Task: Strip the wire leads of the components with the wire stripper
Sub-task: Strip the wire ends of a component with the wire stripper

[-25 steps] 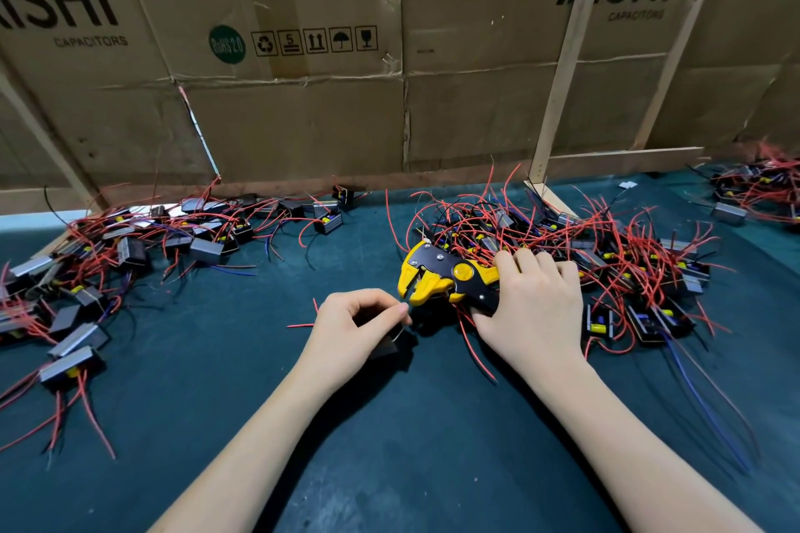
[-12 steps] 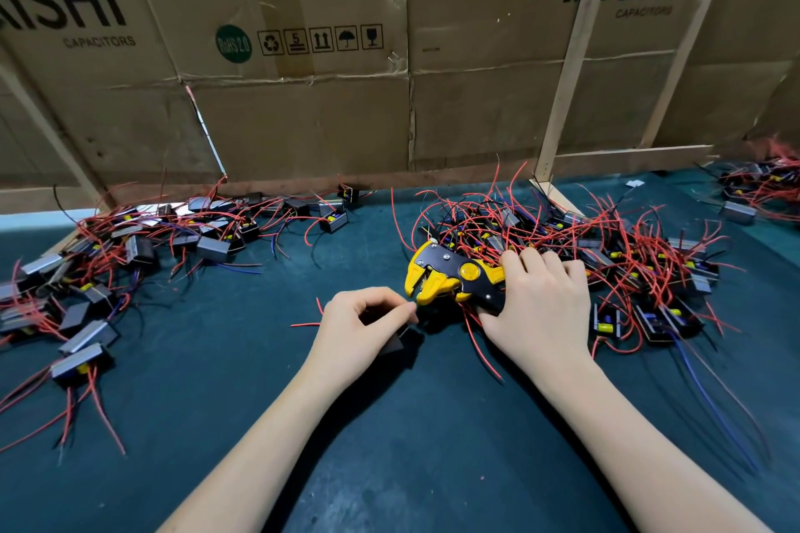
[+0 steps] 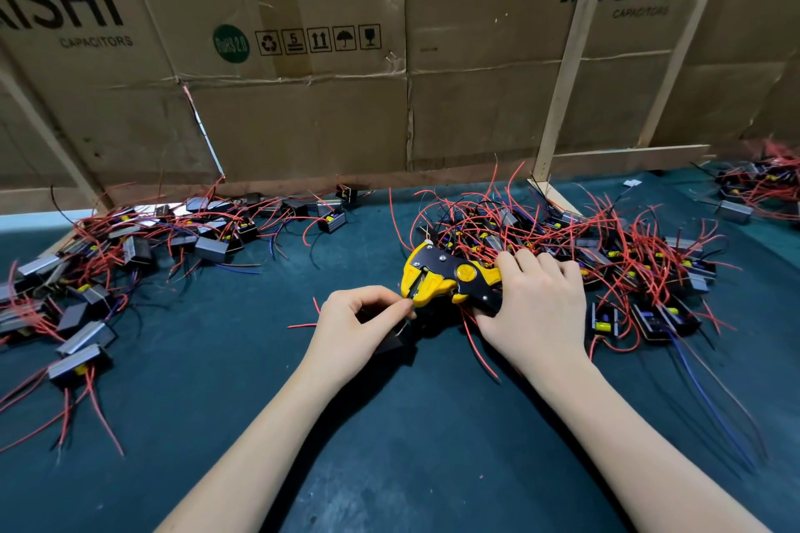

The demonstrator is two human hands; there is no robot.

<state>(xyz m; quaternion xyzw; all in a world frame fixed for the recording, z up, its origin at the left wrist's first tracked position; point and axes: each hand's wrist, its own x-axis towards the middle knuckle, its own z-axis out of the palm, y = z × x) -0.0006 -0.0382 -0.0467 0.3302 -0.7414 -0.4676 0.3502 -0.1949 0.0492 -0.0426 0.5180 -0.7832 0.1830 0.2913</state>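
Cardboard sheets [image 3: 303, 108] printed "CAPACITORS" wall off the far side of our dark green mat [image 3: 389, 446]. From the head view we see 2 heaps of components: 1 at the far left [image 3: 130, 247] and 1 at the right [image 3: 606, 255], tangled in red leads. Our right hand [image 3: 537, 307] curls around the handles of the yellow-and-black wire stripper [image 3: 441, 277], just left of the right heap. Our left hand [image 3: 359, 320] pinches a thin lead at the stripper's nose, a dark component [image 3: 391, 344] beneath it.
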